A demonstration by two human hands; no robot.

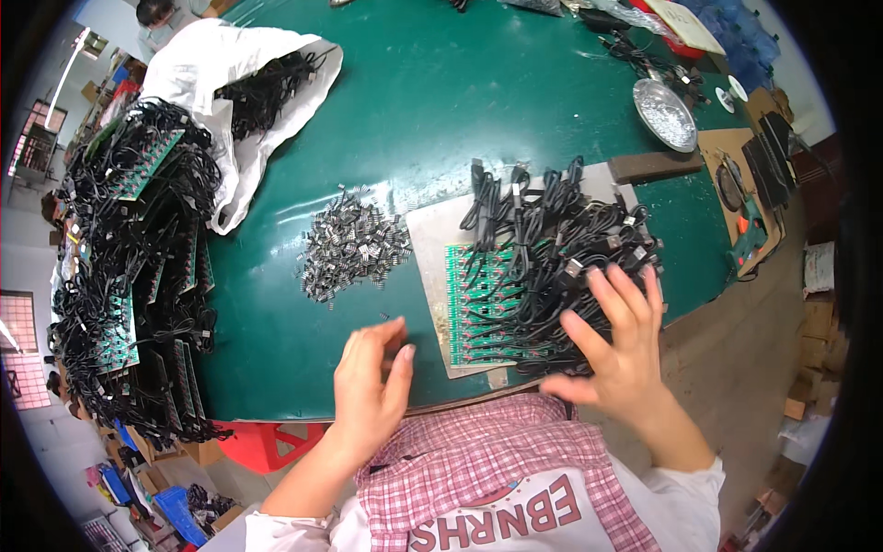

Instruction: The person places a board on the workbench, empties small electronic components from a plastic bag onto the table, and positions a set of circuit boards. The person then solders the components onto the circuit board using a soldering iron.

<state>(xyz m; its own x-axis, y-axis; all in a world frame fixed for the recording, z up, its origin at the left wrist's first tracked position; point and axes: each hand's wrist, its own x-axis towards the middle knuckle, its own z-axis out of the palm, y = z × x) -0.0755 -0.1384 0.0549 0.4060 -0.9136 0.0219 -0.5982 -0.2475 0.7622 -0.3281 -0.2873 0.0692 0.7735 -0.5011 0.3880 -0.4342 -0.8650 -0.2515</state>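
Landmark: green board (478, 304), lying on a grey plate (432, 230) on the green table (441, 101).

Left hand (372, 386): just left of the board's near corner, over the table edge, fingers pinched together, tips down. Can't tell if it's grasping anything; a small dark part (386, 318) sits on the table just beyond the fingertips.

Right hand (621, 336): at the board's right side, open, fingers spread, holding nothing, resting on or hovering over the black cables (552, 230) — can't tell which.

Cables: tangled bundle covering the board's right half and spilling off the far and right edges of it; plug ends show near the right fingertips.

Clip pile (354, 244): small metal parts, loose heap left of the board, apart from it.

White bag (230, 83): far left of the board, open, more cables inside.

Stacked boards (129, 267): far left of the board at the table edge, wrapped in cables.

Metal bowl (664, 112): beyond the board, to the right.
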